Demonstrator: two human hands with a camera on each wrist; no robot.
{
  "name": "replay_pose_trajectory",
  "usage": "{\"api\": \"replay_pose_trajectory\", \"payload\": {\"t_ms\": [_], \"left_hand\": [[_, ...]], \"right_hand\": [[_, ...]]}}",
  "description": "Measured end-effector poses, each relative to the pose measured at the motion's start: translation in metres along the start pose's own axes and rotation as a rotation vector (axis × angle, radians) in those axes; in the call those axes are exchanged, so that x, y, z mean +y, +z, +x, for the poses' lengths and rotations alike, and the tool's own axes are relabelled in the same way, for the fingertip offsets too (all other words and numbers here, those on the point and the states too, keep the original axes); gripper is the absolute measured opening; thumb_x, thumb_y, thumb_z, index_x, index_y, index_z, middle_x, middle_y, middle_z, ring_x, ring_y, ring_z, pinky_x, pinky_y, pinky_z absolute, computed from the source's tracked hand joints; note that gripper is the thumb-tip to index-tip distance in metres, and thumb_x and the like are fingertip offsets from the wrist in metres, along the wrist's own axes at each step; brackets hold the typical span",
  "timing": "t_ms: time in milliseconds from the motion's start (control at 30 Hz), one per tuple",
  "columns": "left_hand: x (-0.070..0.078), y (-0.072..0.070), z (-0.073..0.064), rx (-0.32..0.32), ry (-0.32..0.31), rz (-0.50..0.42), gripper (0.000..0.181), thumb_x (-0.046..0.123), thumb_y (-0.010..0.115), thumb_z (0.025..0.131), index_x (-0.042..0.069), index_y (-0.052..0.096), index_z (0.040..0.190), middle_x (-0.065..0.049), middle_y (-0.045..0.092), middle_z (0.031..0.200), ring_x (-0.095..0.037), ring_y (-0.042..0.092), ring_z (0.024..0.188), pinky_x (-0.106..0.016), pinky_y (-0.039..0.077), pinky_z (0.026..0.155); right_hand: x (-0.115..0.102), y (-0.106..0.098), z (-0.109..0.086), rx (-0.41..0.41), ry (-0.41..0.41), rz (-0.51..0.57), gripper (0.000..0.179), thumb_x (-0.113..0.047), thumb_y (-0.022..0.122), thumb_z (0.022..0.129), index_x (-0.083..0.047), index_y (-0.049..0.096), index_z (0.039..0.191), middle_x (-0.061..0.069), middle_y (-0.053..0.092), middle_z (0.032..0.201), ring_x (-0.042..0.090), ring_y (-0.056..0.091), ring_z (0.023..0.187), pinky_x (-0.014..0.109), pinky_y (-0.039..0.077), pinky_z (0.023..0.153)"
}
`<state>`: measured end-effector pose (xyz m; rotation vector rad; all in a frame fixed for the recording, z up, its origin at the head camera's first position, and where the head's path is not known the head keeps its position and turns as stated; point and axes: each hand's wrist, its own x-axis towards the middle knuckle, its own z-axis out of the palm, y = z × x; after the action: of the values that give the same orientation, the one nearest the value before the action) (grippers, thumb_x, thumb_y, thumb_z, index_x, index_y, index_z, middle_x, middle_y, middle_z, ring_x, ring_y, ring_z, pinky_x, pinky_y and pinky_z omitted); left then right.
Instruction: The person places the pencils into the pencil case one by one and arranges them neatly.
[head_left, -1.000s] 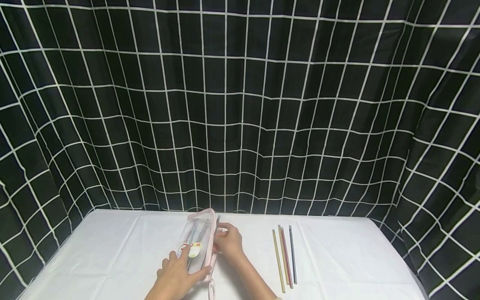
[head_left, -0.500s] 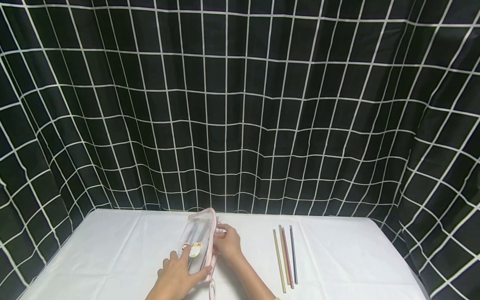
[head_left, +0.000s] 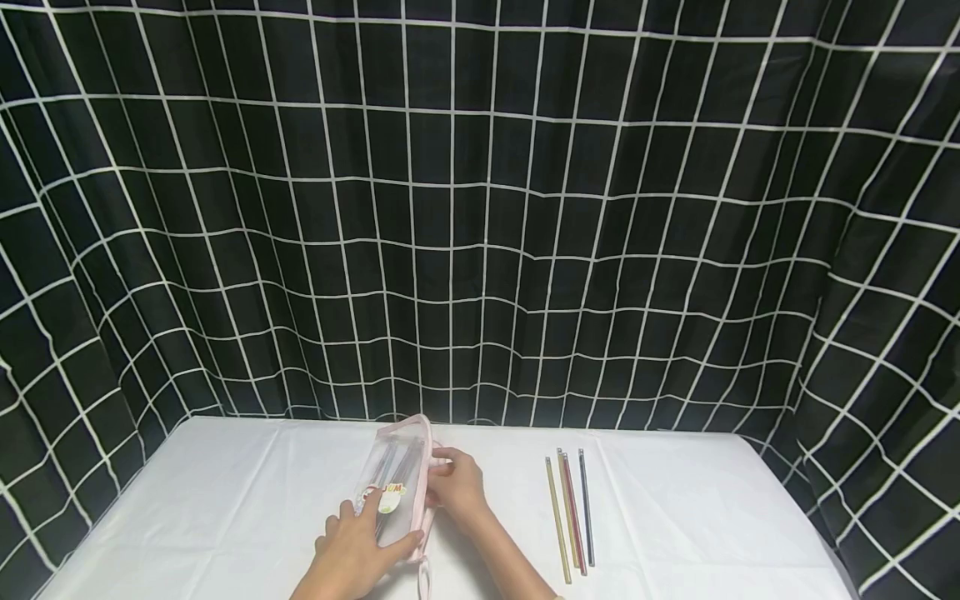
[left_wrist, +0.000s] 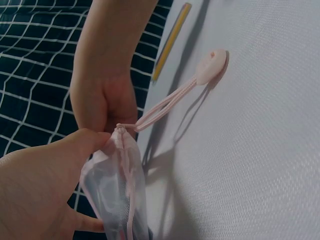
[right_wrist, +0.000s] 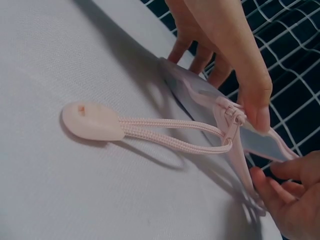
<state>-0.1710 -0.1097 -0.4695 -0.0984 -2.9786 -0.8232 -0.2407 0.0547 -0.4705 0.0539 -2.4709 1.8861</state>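
A clear pencil case (head_left: 401, 467) with pink trim and a printed label lies at an angle on the table, and slim pencils show through its front. My left hand (head_left: 352, 546) grips its near part, fingers spread on the clear face and thumb at the pink edge. At its right side, my right hand (head_left: 456, 486) has curled fingers at the pink-trimmed opening; in the right wrist view the right hand's fingers (right_wrist: 257, 182) hold one side of that opening. A pink cord pull (right_wrist: 92, 121) hangs from the zipper (right_wrist: 232, 117) onto the cloth.
Several pencils lie side by side right of the hands: a yellow pencil (head_left: 558, 521), a red pencil (head_left: 574, 515) and a dark pencil (head_left: 587, 508) among them. White cloth (head_left: 690, 508) covers the table. A black gridded curtain (head_left: 480, 208) encloses its back and sides.
The pencil end that stuck up beside the right hand has sunk down into the case and no longer shows. The left hand and the loose pencils have stayed put.
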Motion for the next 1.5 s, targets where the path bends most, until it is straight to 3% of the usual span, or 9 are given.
{"api": "replay_pose_trajectory", "payload": {"t_ms": [267,500,1067,1500], "left_hand": [[0.0,0.0,0.001,0.001,-0.002,0.005,0.094,0.066,0.076,0.085,0.003,0.051,0.149,-0.03,0.057,0.117,-0.048,0.058,0.109,-0.071,0.047,0.085],[0.0,0.0,0.002,-0.002,-0.006,0.003,0.094,0.066,0.076,0.085,0.002,0.051,0.149,-0.031,0.057,0.118,-0.05,0.058,0.11,-0.072,0.047,0.086],[0.0,0.001,0.002,-0.02,-0.037,-0.008,0.095,0.065,0.076,0.085,-0.001,0.051,0.149,-0.036,0.056,0.122,-0.054,0.057,0.112,-0.074,0.047,0.088],[0.0,0.0,0.001,-0.015,-0.019,-0.011,0.095,0.066,0.075,0.084,0.0,0.051,0.149,-0.037,0.055,0.122,-0.054,0.056,0.111,-0.074,0.047,0.087]], "right_hand": [[0.003,-0.007,-0.002,-0.02,0.009,0.1,0.047,0.006,0.068,0.091,0.016,0.058,0.135,0.021,0.073,0.098,0.028,0.078,0.076,0.031,0.063,0.066],[0.005,-0.017,-0.006,-0.035,0.008,0.16,0.047,0.009,0.064,0.09,0.016,0.057,0.136,0.026,0.073,0.1,0.029,0.078,0.076,0.035,0.064,0.069],[0.014,-0.05,-0.015,0.081,-0.031,0.025,0.043,-0.001,0.068,0.096,0.012,0.059,0.136,0.024,0.074,0.104,0.033,0.078,0.081,0.032,0.063,0.067],[0.025,-0.068,-0.012,0.183,-0.05,0.058,0.041,-0.001,0.068,0.096,0.012,0.06,0.134,0.025,0.074,0.103,0.036,0.078,0.084,0.034,0.064,0.068]]}}
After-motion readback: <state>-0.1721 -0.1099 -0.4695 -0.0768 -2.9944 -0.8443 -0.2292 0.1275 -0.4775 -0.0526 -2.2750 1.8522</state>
